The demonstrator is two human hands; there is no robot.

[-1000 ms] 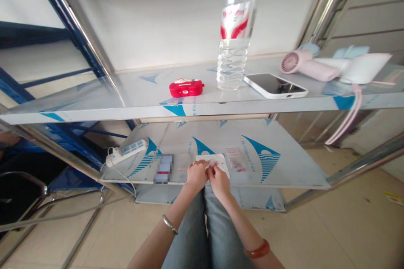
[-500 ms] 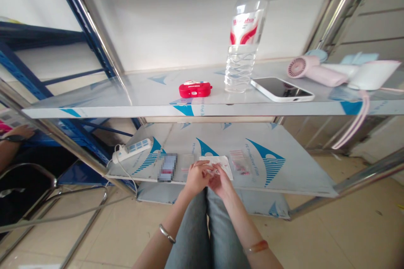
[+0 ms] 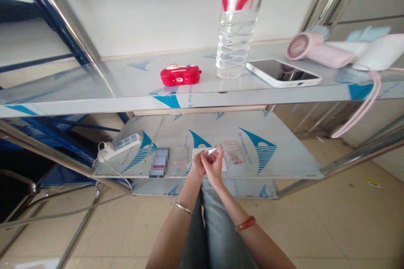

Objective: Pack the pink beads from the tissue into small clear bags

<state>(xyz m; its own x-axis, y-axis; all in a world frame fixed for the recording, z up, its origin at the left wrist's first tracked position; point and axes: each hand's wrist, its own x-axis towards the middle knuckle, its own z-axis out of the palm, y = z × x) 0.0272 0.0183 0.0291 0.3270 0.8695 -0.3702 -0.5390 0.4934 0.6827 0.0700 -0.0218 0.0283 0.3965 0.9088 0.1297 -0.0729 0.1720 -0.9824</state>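
Note:
My left hand and my right hand meet over a white sheet near the lower shelf's front edge. Between their closed fingers is a small see-through plastic bag, shiny and partly covered by the fingers. What the bag contains is too small to make out. To the right lies a zip bag with red stripes and small reddish bits inside. Another small see-through bag lies to the left, beside a phone-like item that is blurred out.
A white power strip lies at the lower shelf's left end, its cable hanging down. On the upper shelf stand a water bottle, a red case, a white phone and a pink handheld fan.
My hands have drawn closer together, and the plastic bag now shows above the fingers. The view has tilted down and shifted, and the person's arm at the far left has left the view.

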